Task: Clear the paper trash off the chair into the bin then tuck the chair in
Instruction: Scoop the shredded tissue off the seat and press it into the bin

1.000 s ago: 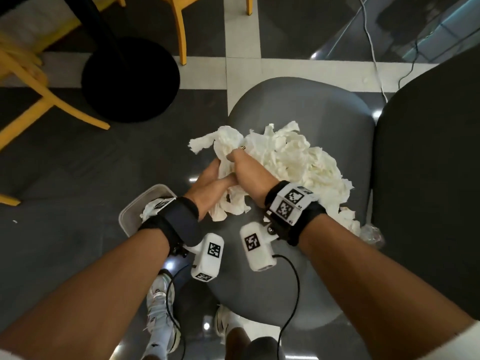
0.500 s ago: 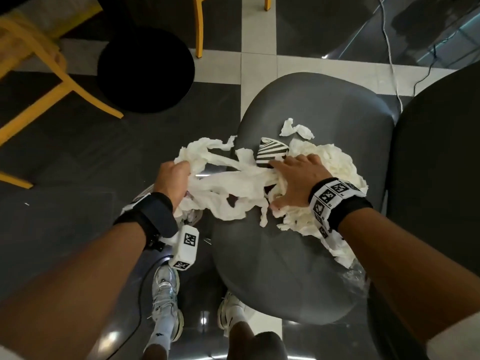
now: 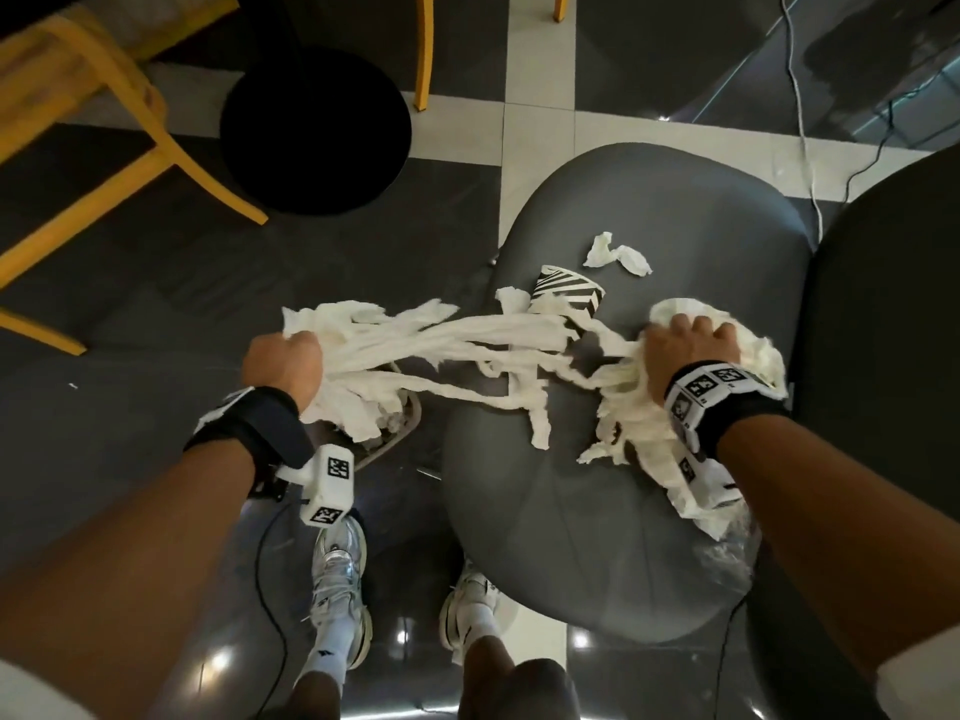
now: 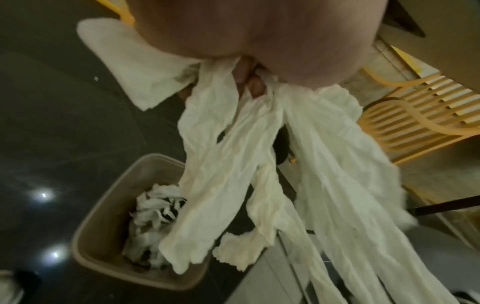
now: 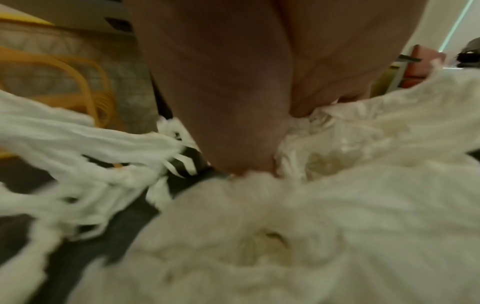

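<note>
Left hand: the left hand (image 3: 283, 363) is fisted round one end of the paper strips (image 3: 467, 340), above the bin (image 4: 109, 205); curled fingertips (image 4: 257, 85) show among the strips in the left wrist view.
Right hand: the right hand (image 3: 688, 350) has its fingers curled into the tissue heap (image 3: 748, 335) on the chair seat (image 3: 571, 511); it appears to clutch the heap.
Strip axis: the strips run taut from 9 o'clock to 3 o'clock, bridging the seat's left edge between the two hands.
Bin: on the floor at 9 o'clock of the seat, directly under the left hand; it already holds paper, and loose strip ends hang into it.
Governing relation: the bin lies at 9 o'clock of both grips, and the left hand is much the nearer; the load probably has to travel along its own long axis toward that side.
Remainder on seat: a striped paper cup (image 3: 569, 296) lies on its side at 12 o'clock of the strips, a small tissue scrap (image 3: 615, 254) beyond it, and clear plastic wrap (image 3: 727, 553) at the seat's 4 o'clock edge.
Progress: clearing looks partly done; the chair is not yet tucked in.
</note>
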Demonstrator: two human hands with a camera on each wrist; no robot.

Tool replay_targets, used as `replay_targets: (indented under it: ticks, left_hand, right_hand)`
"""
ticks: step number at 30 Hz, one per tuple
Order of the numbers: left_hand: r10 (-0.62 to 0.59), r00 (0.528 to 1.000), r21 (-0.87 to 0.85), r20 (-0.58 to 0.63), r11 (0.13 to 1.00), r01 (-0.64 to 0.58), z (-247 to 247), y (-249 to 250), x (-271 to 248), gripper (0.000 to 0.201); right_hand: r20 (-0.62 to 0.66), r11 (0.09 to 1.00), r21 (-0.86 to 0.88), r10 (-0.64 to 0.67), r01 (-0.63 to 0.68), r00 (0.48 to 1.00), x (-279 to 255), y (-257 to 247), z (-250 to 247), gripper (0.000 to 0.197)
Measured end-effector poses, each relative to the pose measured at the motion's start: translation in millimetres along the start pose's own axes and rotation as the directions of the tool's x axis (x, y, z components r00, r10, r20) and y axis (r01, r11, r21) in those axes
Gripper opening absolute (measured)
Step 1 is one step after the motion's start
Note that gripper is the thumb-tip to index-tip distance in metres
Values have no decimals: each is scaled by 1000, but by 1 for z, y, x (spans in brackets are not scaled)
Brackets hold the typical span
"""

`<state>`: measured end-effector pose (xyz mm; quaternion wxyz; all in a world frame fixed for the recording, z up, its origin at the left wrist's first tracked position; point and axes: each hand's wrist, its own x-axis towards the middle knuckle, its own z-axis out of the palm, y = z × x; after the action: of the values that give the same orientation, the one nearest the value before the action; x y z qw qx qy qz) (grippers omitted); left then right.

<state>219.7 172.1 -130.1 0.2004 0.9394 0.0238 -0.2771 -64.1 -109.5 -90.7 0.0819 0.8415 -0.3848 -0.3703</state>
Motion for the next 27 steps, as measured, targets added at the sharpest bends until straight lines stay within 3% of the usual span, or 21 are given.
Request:
replay_targets:
  ticks: [4,7,9,10,12,13,14,16,17,20,23,25,27]
  left_hand:
    - [-69,997,121,31,991,65,-17,-21,12,48]
    - [-50,996,179,76,983,36,-16,-32,11,50]
    - [-44,994,195,96,981,24,-10,-37,9,48]
    - [-35,993,185,114,983,14,-5,-39,9,47]
    - [6,985,133,173,991,-30,9,-41,8,48]
    - [31,981,114,194,992,-54,18,-42,10,49]
    - [47,977,103,206,992,-70,25,-44,10,49]
    - [65,976,73,209,994,-82,39,-50,16,45]
    - [73,976,50,206,995,-85,45,-53,20,43]
    - [56,978,20,199,998,-61,49,-71,30,41]
    - [25,970,0,241,1000,-26,50,-83,37,47]
    - [13,961,-34,275,999,-4,49,-92,41,50]
    - [8,951,-50,309,999,8,52,-101,47,55]
  right_hand:
    - [18,996,0,90,-90,996,-4,14,3,60]
    - [-29,999,-8,47,-47,998,-11,-2,-14,91]
    - [-155,999,30,-28,33,988,-15,-25,-30,96]
    - [-255,990,70,-99,121,962,-17,-43,-37,93]
    - [-421,904,127,-323,408,848,-18,-88,-48,88]
    - [-412,841,98,-452,532,791,-13,-116,-47,85]
    - [-319,793,57,-561,606,764,-9,-140,-44,81]
    - [-79,804,-33,-595,594,800,5,-177,-30,64]
    - [-45,824,-76,-565,562,824,12,-186,-22,54]
    - [-99,823,-156,-563,546,821,16,-203,-10,34]
    - [-159,810,-162,-585,563,795,11,-211,-11,27]
    - [-166,830,-51,-555,555,815,11,-225,-14,23]
    - [-193,834,181,-489,521,851,10,-243,-17,21]
